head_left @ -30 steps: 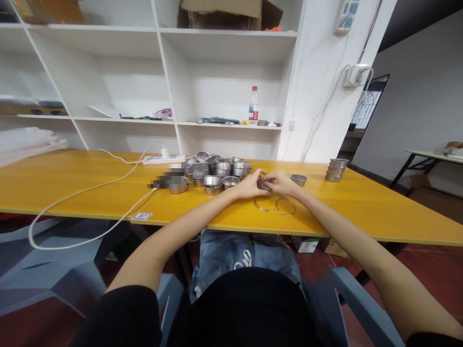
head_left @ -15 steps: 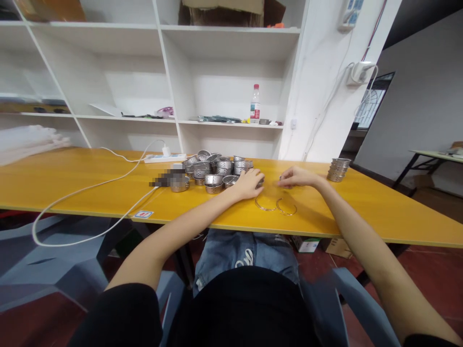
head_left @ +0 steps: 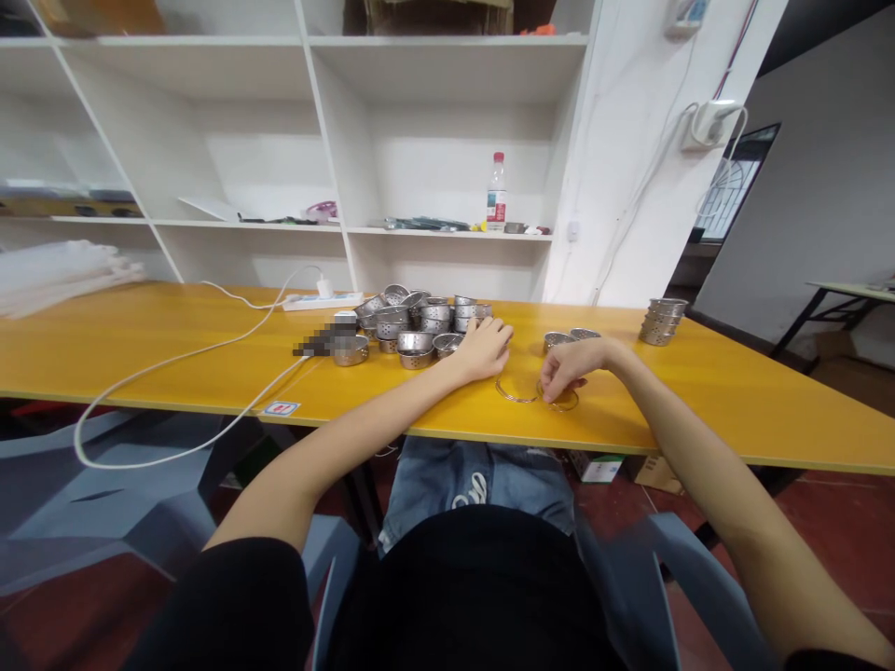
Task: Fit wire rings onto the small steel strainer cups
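Observation:
A heap of small perforated metal cups (head_left: 412, 326) lies on the yellow table (head_left: 140, 345). My left hand (head_left: 484, 349) rests at the heap's right edge, fingers curled over a cup there. Two thin metal rings lie side by side in front of me. My right hand (head_left: 568, 367) is over the right ring (head_left: 568, 402), fingertips pinched down on it; the left ring (head_left: 516, 390) lies free between my hands. Two single cups (head_left: 568, 337) stand just beyond my right hand.
A short stack of cups (head_left: 661, 321) stands at the table's far right. A white power strip (head_left: 322, 300) and its cable (head_left: 174, 359) run across the left half. White shelves behind hold a bottle (head_left: 496, 192) and tools. Grey chairs stand below at both sides.
My hands were together on one cup a second ago. They have parted: the right hand set a cup down beyond the rings and dropped onto the right ring; the left hand went to the heap.

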`<state>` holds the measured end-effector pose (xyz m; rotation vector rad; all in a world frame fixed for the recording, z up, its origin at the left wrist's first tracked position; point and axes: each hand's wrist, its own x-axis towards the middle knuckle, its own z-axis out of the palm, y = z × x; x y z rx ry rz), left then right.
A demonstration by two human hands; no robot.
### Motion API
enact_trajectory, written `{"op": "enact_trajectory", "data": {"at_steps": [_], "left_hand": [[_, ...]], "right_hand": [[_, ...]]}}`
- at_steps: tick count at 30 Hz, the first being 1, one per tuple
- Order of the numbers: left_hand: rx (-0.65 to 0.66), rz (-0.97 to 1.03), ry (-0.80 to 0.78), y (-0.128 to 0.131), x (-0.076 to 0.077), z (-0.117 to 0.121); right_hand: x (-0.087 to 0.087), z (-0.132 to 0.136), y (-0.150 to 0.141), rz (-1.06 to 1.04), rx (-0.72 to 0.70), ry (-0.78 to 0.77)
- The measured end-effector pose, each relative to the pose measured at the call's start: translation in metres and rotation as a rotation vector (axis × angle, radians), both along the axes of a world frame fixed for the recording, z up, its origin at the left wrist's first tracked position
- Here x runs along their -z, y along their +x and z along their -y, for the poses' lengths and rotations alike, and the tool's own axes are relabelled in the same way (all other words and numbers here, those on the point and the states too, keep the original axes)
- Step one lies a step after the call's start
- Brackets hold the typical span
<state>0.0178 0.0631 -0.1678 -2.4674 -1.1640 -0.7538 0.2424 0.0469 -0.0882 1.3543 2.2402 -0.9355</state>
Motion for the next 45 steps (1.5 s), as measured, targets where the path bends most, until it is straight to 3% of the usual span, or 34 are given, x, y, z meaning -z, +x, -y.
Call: {"op": "enact_trajectory", "data": {"at_steps": [6,18,23,27,32,37,45], "left_hand": [[0.096,0.058,0.019,0.005,0.0,0.001],[0.222,0.154,-0.001,0.005,0.001,0.003],[0.246,0.205,0.003,0.005,0.001,0.002],[0.304,0.326,-0.035,0.015,-0.004,-0.004],[0.264,0.211,-0.207,0.056,-0.02,-0.011],[0.331,0.097,-0.167,0.092,-0.024,-0.012],[0.232,0.053,-0.136,0.076,-0.018,-0.008]], "right_hand": [[-0.003,0.004,-0.001,-0.02,0.043,0.073],[-0.002,-0.001,0.006,-0.182,0.009,0.027],[-0.011,-0.01,0.028,-0.494,0.168,0.113],[-0.017,-0.016,0.047,-0.66,0.352,0.315],[-0.019,-0.021,0.062,-0.711,0.482,0.53],[-0.016,-0.029,0.067,-0.751,0.596,0.578],[-0.005,-0.032,0.049,-0.897,0.624,0.653]]}}
